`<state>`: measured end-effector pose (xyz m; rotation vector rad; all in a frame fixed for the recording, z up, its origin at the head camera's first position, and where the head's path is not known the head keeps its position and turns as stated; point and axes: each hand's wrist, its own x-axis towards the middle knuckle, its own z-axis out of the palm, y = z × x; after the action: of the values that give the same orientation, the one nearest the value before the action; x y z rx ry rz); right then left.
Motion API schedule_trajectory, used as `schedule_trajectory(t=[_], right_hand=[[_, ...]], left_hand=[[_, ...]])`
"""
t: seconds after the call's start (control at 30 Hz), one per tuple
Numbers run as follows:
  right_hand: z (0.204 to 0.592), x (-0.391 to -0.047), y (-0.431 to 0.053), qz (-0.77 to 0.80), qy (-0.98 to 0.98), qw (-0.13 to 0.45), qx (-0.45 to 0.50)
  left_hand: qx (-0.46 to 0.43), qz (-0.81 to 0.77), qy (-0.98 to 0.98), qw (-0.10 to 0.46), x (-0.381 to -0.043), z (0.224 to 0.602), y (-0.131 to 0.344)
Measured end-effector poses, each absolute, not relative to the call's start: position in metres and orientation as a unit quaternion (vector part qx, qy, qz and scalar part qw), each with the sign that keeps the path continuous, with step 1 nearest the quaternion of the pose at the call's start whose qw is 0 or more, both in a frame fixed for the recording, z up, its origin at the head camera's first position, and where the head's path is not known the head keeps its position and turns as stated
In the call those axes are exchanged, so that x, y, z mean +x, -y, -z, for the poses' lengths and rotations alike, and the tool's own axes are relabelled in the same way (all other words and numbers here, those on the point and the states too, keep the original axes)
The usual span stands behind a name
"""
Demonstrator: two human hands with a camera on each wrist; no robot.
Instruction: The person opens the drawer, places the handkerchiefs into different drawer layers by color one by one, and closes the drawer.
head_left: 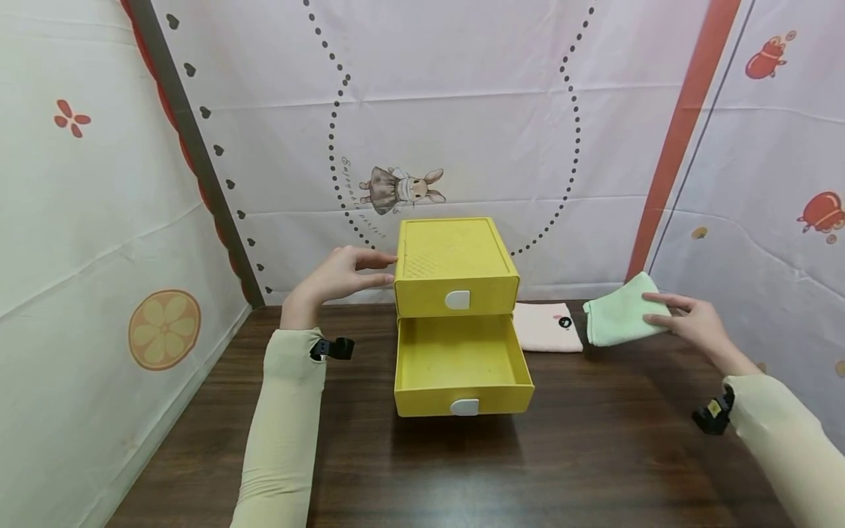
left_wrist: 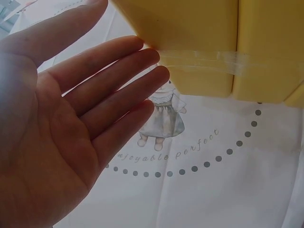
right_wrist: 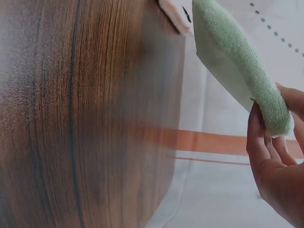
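Observation:
A yellow two-tier drawer box [head_left: 455, 249] stands mid-table, its lower drawer [head_left: 462, 359] pulled out with a bare yellow floor, its upper drawer closed. My left hand [head_left: 339, 273] is at the box's left side, fingertips right at the upper corner. In the left wrist view the left hand [left_wrist: 71, 109] shows straight fingers and a bare palm beside the yellow wall. To the right, my right hand [head_left: 693, 323] pinches a folded light green towel [head_left: 620, 312] by its right edge. The right wrist view shows the towel [right_wrist: 242, 61] raised above the table, between thumb and fingers.
A folded pale pink towel [head_left: 544, 328] with a small black round patch lies on the table [head_left: 581, 447], just right of the box. Printed white cloth [head_left: 462, 132] hangs behind and along both sides. White handles [head_left: 465, 407] sit on the drawer fronts.

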<state>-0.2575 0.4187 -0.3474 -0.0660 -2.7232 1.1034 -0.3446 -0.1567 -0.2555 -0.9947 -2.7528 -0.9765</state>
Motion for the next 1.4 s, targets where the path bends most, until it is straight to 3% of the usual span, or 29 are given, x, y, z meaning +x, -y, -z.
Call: schedule_trajectory(t=[1.4], right_hand=[[0.299,-0.193,-0.363,-0.405,0.908,0.099,0.029]], left_hand=[[-0.328,0.312,0.891,0.023,-0.343,0.254,0.156]])
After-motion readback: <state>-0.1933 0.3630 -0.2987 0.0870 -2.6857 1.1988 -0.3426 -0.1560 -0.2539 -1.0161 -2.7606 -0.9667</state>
